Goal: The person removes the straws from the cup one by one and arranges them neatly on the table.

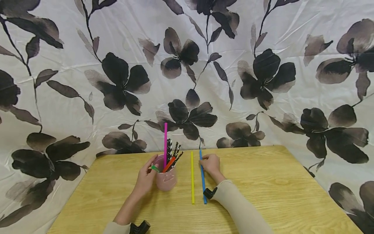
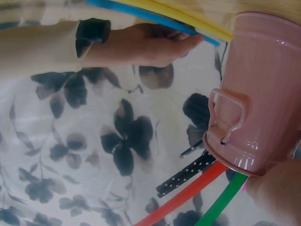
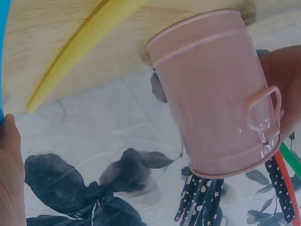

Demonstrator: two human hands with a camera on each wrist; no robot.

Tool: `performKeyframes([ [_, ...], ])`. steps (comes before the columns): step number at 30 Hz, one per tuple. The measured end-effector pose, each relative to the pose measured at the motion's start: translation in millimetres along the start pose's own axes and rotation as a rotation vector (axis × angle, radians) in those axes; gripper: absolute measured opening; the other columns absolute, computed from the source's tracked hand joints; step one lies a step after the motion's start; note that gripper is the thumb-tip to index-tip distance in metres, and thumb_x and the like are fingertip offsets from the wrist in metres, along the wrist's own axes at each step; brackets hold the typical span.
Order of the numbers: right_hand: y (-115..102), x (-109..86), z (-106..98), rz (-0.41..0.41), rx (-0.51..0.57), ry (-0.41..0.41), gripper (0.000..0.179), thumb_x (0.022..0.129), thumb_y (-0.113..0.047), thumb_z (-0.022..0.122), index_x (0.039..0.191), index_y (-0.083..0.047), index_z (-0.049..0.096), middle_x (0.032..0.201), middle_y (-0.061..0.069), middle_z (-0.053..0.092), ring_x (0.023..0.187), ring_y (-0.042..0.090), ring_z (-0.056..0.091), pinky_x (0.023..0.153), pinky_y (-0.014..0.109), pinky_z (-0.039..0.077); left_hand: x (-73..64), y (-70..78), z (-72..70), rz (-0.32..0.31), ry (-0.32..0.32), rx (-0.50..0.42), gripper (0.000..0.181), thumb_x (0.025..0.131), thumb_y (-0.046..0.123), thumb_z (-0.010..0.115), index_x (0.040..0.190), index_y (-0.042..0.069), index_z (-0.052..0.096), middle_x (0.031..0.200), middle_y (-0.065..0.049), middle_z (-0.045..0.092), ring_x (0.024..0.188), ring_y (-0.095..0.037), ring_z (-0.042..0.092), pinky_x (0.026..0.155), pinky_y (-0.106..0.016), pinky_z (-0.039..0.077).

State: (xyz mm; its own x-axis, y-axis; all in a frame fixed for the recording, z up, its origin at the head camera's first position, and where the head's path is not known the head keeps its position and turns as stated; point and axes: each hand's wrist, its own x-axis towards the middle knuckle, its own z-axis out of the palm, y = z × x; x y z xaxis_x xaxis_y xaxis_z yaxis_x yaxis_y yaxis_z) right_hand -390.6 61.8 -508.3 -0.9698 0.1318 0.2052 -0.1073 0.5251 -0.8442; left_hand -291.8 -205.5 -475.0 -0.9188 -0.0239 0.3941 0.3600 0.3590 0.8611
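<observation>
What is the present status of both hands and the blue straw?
Left hand grips pink cup. Right hand pinches blue straw. Yellow straw lies alongside. No obstruction visible.

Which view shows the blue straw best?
Head: both ends of the blue straw show, despite the right hand holding it. Left wrist shows it running into the top edge; right wrist, only a strip at the left edge.

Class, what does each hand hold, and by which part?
The left hand holds the cup by its side near the rim; the right hand pinches the blue straw near its far end.
</observation>
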Motion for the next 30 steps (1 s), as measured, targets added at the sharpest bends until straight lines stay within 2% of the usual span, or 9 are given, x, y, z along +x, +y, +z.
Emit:
performKeyframes([
  [5, -0.2, -2.3, 1.2, -0.021, -0.033, 0.011, 0.017, 0.070, -0.014, 0.073, 0.083, -0.004, 0.071, 0.064, 0.003, 0.063, 0.035, 0.009, 0.051, 0.037, 0.023, 0.043, -2.2, -0.4, 0.3, -0.015, 0.002, -0.014, 0.038, 0.092, 0.022, 0.048, 0.129, 0.026, 0.043, 0.122, -0.005, 0.049, 0.088, -0.020, 0.054, 0.069, -0.027, 0.045],
  [8, 0.0, -1.8, 2.0, -0.044, -0.073, 0.026, 0.013, 0.069, -0.016, 0.073, 0.079, -0.007, 0.071, 0.063, 0.000, 0.063, 0.040, 0.007, 0.052, 0.042, 0.023, 0.045, -1.6, -0.9, 0.6, -0.012, 0.009, -0.019, 0.038, 0.092, 0.022, 0.048, 0.129, 0.026, 0.043, 0.120, -0.006, 0.050, 0.083, -0.022, 0.055, 0.065, -0.027, 0.045],
  [14, 2.8, -2.4, 3.0, -0.087, -0.159, 0.040, 0.005, 0.069, -0.018, 0.073, 0.068, -0.013, 0.071, 0.061, -0.005, 0.062, 0.053, 0.011, 0.054, 0.054, 0.027, 0.046, -2.3, -2.9, 0.5, -0.009, 0.000, -0.014, 0.040, 0.091, 0.026, 0.049, 0.130, 0.024, 0.043, 0.123, -0.005, 0.048, 0.096, -0.019, 0.051, 0.073, -0.024, 0.045],
  [24, -0.1, -0.7, 0.4, -0.083, -0.157, 0.060, 0.006, 0.068, -0.019, 0.073, 0.069, -0.013, 0.071, 0.062, -0.005, 0.062, 0.061, 0.016, 0.057, 0.059, 0.031, 0.047, 0.7, 0.8, 0.3, -0.021, -0.006, 0.001, 0.040, 0.091, 0.031, 0.047, 0.130, 0.025, 0.042, 0.125, -0.003, 0.047, 0.102, -0.019, 0.048, 0.076, -0.026, 0.044],
  [30, 2.7, -1.1, 0.9, -0.081, -0.167, 0.054, 0.006, 0.067, -0.020, 0.073, 0.068, -0.015, 0.071, 0.062, -0.006, 0.062, 0.062, 0.015, 0.057, 0.059, 0.031, 0.047, 0.2, -1.1, 0.5, 0.001, 0.009, 0.000, 0.040, 0.091, 0.027, 0.049, 0.130, 0.021, 0.043, 0.124, -0.005, 0.048, 0.105, -0.018, 0.047, 0.077, -0.025, 0.044],
])
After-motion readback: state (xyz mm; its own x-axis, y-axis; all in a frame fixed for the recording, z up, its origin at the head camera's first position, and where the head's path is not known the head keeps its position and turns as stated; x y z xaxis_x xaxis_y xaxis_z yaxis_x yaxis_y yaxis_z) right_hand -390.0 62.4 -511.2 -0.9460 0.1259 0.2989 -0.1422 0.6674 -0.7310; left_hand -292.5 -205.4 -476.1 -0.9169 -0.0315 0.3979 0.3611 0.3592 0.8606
